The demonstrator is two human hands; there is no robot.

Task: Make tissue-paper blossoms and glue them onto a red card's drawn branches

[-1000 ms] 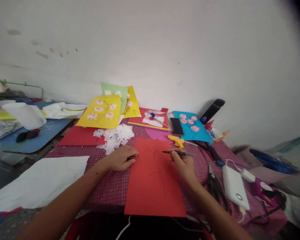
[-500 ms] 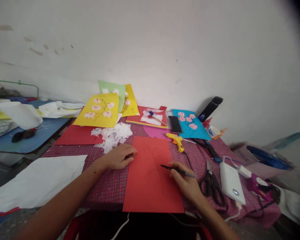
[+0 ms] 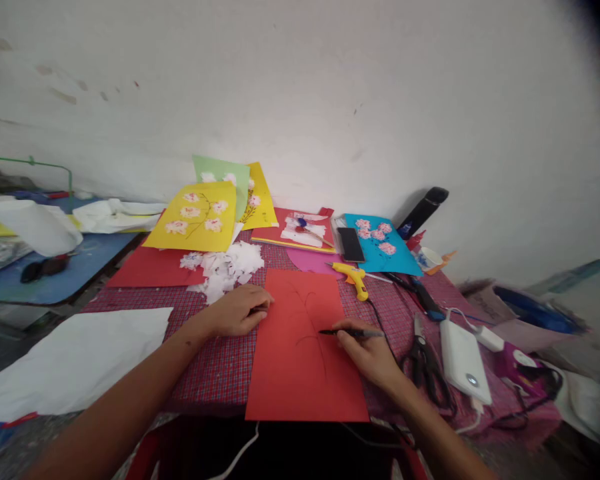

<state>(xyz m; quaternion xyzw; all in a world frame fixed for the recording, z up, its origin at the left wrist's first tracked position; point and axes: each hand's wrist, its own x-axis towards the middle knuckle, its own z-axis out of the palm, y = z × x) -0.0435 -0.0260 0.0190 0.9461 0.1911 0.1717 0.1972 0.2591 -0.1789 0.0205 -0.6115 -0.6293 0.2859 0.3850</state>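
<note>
A sheet of red paper (image 3: 300, 387) lies upright before me at the table's front edge, with thin dark branch-like lines drawn on it. My right hand (image 3: 365, 350) is closed around a black pen (image 3: 347, 332); its tip is at the long middle line, and I cannot tell if it touches. My left hand (image 3: 243, 310) rests at the paper's left edge, fingers curled in and thumb against them. Whatever they may hold is hidden. Just beyond my left hand is a heap of torn white paper (image 3: 233, 267).
Behind the red sheet lie a yellow glue gun (image 3: 353, 277), a phone (image 3: 351, 245) and a blue flower picture (image 3: 395, 257). Yellow flower sheets (image 3: 195, 220) stand back left. Black-handled scissors (image 3: 425, 367) and a white power bank (image 3: 464, 360) sit on the right; white cloth-like sheet (image 3: 80, 360) left.
My right hand has shifted slightly, bringing the pen tip a little left and laying the pen flatter. My left hand stays in place. The view has tilted a little.
</note>
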